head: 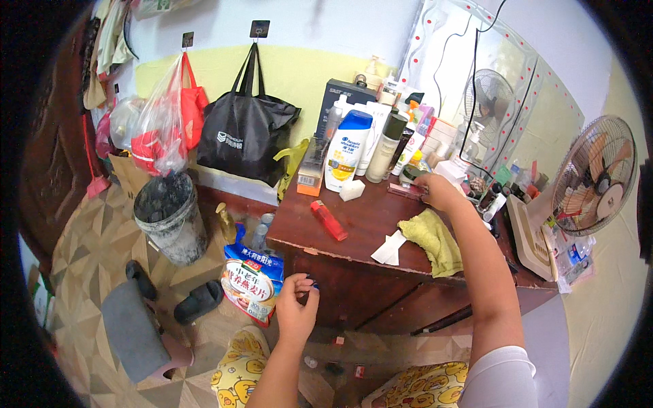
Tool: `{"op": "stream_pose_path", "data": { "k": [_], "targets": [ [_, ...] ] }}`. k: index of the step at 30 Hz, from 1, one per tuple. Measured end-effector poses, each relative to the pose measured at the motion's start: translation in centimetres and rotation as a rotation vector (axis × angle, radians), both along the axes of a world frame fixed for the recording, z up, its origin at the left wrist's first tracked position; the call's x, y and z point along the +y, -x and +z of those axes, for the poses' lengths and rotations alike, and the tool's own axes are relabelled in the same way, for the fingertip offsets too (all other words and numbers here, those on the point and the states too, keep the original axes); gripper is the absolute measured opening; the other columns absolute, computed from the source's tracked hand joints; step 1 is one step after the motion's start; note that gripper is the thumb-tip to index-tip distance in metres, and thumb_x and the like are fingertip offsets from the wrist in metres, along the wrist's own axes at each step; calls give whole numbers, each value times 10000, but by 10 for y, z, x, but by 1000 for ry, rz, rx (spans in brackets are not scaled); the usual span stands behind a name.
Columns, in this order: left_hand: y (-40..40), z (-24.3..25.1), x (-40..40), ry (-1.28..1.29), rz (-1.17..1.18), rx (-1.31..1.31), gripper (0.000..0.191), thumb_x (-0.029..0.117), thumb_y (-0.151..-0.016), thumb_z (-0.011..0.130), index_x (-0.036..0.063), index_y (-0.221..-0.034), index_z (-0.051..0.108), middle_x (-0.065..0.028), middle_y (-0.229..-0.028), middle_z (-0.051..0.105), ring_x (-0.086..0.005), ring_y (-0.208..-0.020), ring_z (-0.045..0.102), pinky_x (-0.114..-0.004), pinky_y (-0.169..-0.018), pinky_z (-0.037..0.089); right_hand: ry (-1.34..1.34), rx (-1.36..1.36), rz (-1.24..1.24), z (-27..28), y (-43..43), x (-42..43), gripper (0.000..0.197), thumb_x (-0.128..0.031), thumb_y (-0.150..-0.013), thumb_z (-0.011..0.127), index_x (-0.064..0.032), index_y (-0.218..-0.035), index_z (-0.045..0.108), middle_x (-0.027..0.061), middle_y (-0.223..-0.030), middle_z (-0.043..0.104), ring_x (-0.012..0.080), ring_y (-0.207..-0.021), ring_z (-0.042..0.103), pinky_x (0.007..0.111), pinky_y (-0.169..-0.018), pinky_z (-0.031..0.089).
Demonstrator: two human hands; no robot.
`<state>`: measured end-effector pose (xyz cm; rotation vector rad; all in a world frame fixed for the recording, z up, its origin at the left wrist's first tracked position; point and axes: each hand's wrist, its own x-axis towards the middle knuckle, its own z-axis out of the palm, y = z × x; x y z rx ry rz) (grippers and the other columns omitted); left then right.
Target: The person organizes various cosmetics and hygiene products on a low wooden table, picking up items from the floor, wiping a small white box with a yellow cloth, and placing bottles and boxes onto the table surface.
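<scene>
My right hand [436, 193] reaches to the row of toiletries on the wooden dresser top [357, 219], its fingertips at a small dark-lidded jar [409, 174] and a flat dark-red box [404, 191]; whether it grips either is hidden. In front of the dresser hangs my left hand [298, 301], fingers curled, nothing visible in it. A yellow-green cloth [433, 242] drapes over the dresser's front edge beside white paper strips [390, 248]. Further left lie a red tube-like item [329, 220] and a white block [351, 190], close to a Head & Shoulders bottle [348, 152].
An electric fan [594, 176] stands at the dresser's right end, before a mirror [449, 56]. On the floor are a dirty bucket [171, 219], black slippers [199, 302], a grey-topped stool [133, 326] and an oatmeal bag [252, 283]. A black tote bag [245, 132] hangs on the wall.
</scene>
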<state>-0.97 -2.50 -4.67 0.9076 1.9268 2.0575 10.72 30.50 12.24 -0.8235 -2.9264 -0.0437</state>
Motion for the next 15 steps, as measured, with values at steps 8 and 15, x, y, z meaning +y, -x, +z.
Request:
{"op": "stream_pose_path", "data": {
  "k": [8, 15],
  "targets": [
    [-1, 6, -5, 19, 6, -50, 247, 28, -756, 592, -19, -989, 526, -107, -857, 613, -171, -754, 587, -286, -711, 469, 122, 266, 327, 5, 63, -75, 389, -54, -710, 671, -28, -1079, 552, 131, -958, 606, 260, -916, 585, 341, -791, 470],
    [-5, 3, -1, 14, -3, -56, 261, 32, -745, 599, -14, -992, 530, -106, -849, 617, -179, -745, 596, -291, -704, 473, 35, 284, 380, -11, 81, -76, 253, -42, -696, 661, -45, -915, 534, 124, -847, 585, 267, -765, 583, 344, -691, 466]
  ]
}}
